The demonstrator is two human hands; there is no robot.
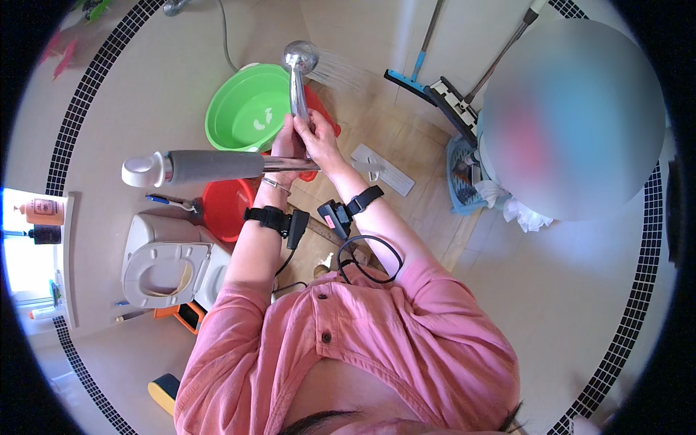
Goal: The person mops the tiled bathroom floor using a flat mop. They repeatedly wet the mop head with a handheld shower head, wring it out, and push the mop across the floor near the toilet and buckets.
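Note:
A chrome handheld shower head (297, 81) sprays water (340, 69) off to the right. My right hand (321, 138) grips the lower part of its handle. Pressed close beside it, my left hand (288, 142) closes on the same handle, its fingers partly hidden. Across my left wrist lies a metal pole (291, 164) with a grey foam grip (215, 166) and a white end cap. The pole passes under my right wrist, towards a white flat mop plate (389, 173) on the floor. A green basin (247, 109) stands just left of the shower head.
Red plastic (321, 106) shows behind the green basin, and a red bucket (225, 209) stands nearer the toilet (168, 272). A blue squeegee (408, 81) and a mop (454, 106) lean on the wall. At right are a blue basket (457, 179) and a large blurred area (573, 119).

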